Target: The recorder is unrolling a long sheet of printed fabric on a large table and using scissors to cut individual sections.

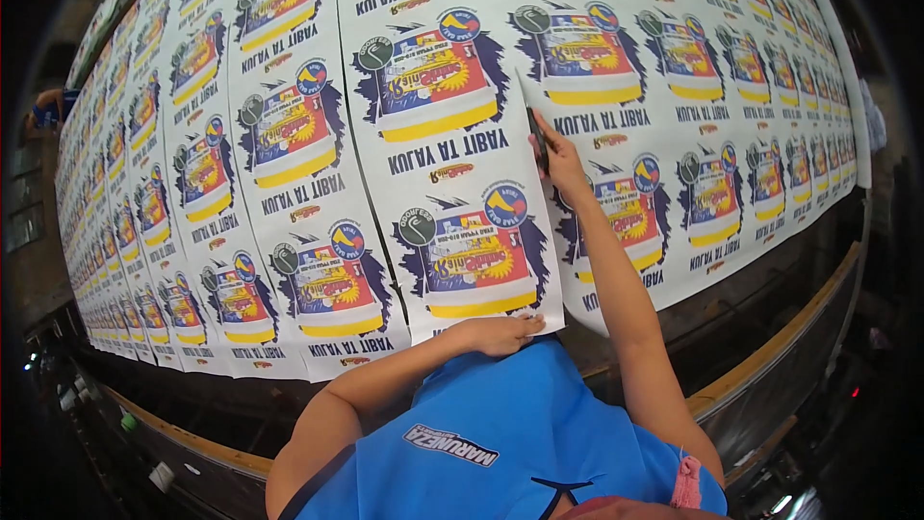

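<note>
A wide white printed sheet (496, 162) lies before me, covered in repeated blue, red and yellow designs that appear upside down from here. Cuts split it into long strips. At the near edge of one strip, my left hand (505, 333) grips the sheet's corner, its fingers bent over the edge. Farther up the same strip's right side, my right hand (560, 159) is closed around a slim dark cutting tool (539, 142). The tool sits at the slit between this strip and the sheet to the right. Its exact kind is partly hidden by my fingers.
Wooden rails (784, 332) run along the near side, below the sheet's edge. Separated strips lie side by side to the left. Another person's arm (48, 98) shows at the far left. Dark clutter lies on the floor at the lower left.
</note>
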A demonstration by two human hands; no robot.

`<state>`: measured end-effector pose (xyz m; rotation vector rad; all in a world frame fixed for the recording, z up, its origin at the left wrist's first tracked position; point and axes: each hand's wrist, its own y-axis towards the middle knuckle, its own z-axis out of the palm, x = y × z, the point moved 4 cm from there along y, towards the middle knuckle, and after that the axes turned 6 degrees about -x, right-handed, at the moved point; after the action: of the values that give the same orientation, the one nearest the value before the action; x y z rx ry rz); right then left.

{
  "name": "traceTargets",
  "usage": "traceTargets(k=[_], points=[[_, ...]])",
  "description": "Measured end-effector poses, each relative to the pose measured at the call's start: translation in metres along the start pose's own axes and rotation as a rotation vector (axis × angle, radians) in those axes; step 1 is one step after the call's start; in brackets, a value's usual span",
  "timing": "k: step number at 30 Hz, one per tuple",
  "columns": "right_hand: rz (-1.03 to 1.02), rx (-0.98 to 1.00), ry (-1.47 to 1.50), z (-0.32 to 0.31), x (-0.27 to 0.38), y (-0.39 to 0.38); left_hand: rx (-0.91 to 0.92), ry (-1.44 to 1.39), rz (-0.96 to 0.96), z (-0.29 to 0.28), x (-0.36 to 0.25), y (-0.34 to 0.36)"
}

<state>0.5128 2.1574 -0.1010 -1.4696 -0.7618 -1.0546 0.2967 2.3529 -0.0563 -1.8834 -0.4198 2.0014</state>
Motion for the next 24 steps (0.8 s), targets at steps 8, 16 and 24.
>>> traceTargets(k=[8, 16, 24], points=[[0.003, -0.032, 0.002, 0.030, 0.041, 0.140, 0.128, -0.129, 0.090, -0.025, 0.023, 0.012], [-0.104, -0.039, 0.025, 0.054, 0.089, 0.297, 0.128, -0.227, 0.173, -0.021, 0.038, 0.022], [-0.143, -0.041, -0.254, 0.074, 0.165, 0.390, 0.142, -0.300, 0.057, -0.029, 0.037, 0.018]])
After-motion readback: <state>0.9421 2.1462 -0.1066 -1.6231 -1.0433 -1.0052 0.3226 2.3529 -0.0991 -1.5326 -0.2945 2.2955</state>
